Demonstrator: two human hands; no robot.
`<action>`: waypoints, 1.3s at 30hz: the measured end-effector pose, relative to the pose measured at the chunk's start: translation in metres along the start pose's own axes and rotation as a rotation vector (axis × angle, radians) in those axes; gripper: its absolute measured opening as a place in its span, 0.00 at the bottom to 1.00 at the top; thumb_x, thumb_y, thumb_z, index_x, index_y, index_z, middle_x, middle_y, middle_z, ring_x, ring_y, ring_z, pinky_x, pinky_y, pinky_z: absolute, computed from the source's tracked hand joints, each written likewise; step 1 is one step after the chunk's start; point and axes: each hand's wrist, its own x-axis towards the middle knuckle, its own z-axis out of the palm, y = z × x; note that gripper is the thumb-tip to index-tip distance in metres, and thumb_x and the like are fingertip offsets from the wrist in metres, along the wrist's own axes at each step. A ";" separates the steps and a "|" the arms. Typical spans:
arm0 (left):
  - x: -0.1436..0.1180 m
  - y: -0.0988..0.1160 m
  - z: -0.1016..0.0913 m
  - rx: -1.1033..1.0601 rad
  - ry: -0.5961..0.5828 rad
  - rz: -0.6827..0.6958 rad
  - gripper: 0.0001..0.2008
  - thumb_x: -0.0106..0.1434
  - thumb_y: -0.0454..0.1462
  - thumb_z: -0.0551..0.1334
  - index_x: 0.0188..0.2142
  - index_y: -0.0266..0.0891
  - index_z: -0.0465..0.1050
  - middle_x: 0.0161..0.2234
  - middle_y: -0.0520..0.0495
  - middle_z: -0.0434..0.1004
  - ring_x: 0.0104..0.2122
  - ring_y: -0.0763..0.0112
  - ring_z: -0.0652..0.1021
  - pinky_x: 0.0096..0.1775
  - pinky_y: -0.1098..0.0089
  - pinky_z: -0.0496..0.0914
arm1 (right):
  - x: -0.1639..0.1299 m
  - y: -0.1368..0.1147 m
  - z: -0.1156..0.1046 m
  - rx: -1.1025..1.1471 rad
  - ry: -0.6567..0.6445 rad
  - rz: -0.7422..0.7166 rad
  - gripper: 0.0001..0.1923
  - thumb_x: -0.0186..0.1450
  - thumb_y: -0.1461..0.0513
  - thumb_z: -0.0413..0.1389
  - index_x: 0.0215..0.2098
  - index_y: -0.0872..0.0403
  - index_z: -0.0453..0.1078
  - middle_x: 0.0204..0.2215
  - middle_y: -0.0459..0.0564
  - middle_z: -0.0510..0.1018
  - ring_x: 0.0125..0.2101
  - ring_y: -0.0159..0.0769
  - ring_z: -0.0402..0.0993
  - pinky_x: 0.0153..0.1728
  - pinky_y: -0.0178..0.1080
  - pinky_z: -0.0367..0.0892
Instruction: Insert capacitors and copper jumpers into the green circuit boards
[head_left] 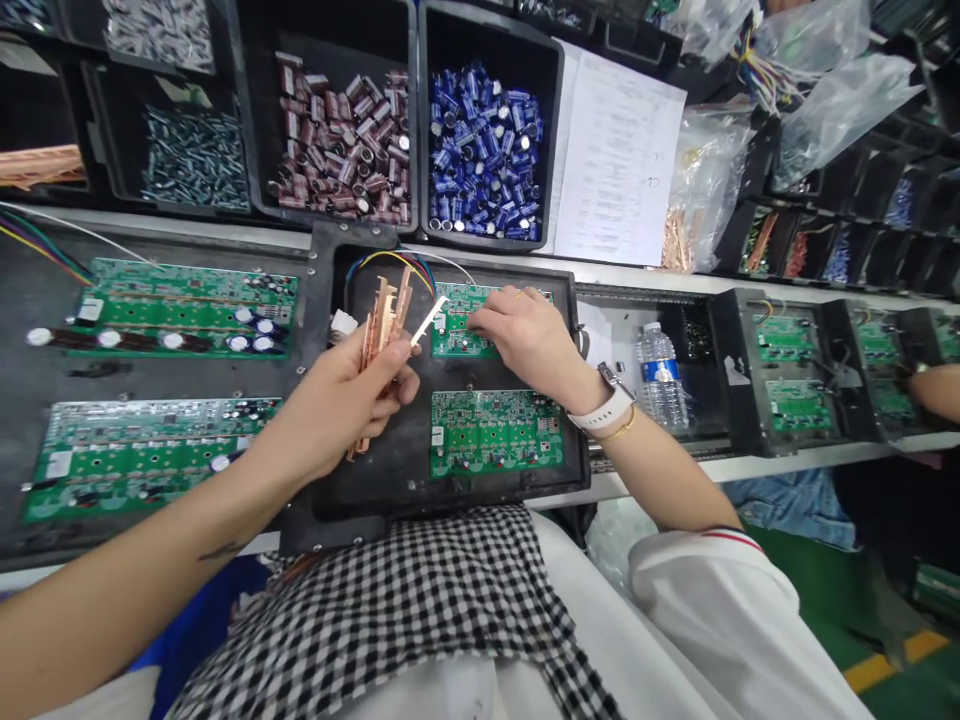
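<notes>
A bundle of flat copper strips [381,322] is gripped in my left hand [371,400], with one bright strip [429,322] sticking out to the right near the thumb. My right hand [521,330] is bent over the upper green circuit board [450,343], its fingertips closed down at the board's surface. Whatever those fingers pinch is hidden beneath them. Below lies a second green circuit board [495,432] in the same black tray [480,378]. Coloured wires [427,268] arch behind my left hand to the upper board.
Bins of brown capacitors [352,140] and blue capacitors [487,150] stand behind the tray, beside a printed sheet [622,160]. Two boards, one with large capacitors [176,342], lie left. A water bottle [661,375] lies right. Another person's hand [937,390] works at far-right boards.
</notes>
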 end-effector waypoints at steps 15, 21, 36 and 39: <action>-0.007 -0.023 0.008 -0.096 0.011 0.063 0.07 0.70 0.41 0.55 0.41 0.41 0.60 0.26 0.51 0.68 0.18 0.80 0.56 0.17 0.81 0.51 | -0.004 0.005 0.010 0.043 0.053 0.019 0.13 0.72 0.66 0.49 0.39 0.50 0.76 0.35 0.47 0.78 0.41 0.40 0.67 0.45 0.43 0.56; -0.014 -0.028 0.008 -0.097 0.013 0.101 0.08 0.70 0.41 0.56 0.43 0.39 0.62 0.26 0.51 0.68 0.19 0.80 0.57 0.18 0.81 0.53 | -0.005 0.006 0.010 0.050 0.076 0.027 0.14 0.71 0.66 0.50 0.38 0.49 0.77 0.34 0.47 0.78 0.41 0.39 0.68 0.46 0.43 0.56; -0.021 -0.025 0.020 -0.094 -0.037 0.173 0.08 0.69 0.42 0.57 0.39 0.40 0.62 0.25 0.52 0.69 0.18 0.79 0.60 0.17 0.78 0.55 | -0.027 -0.038 -0.022 0.714 0.225 0.187 0.06 0.66 0.57 0.60 0.39 0.51 0.75 0.45 0.50 0.74 0.49 0.38 0.70 0.53 0.46 0.65; -0.028 -0.025 0.032 -0.039 -0.083 0.247 0.09 0.68 0.42 0.57 0.43 0.39 0.66 0.28 0.50 0.71 0.19 0.78 0.66 0.17 0.77 0.61 | -0.036 -0.068 -0.011 1.201 0.404 0.287 0.11 0.66 0.51 0.58 0.35 0.50 0.70 0.45 0.49 0.76 0.49 0.35 0.74 0.50 0.42 0.71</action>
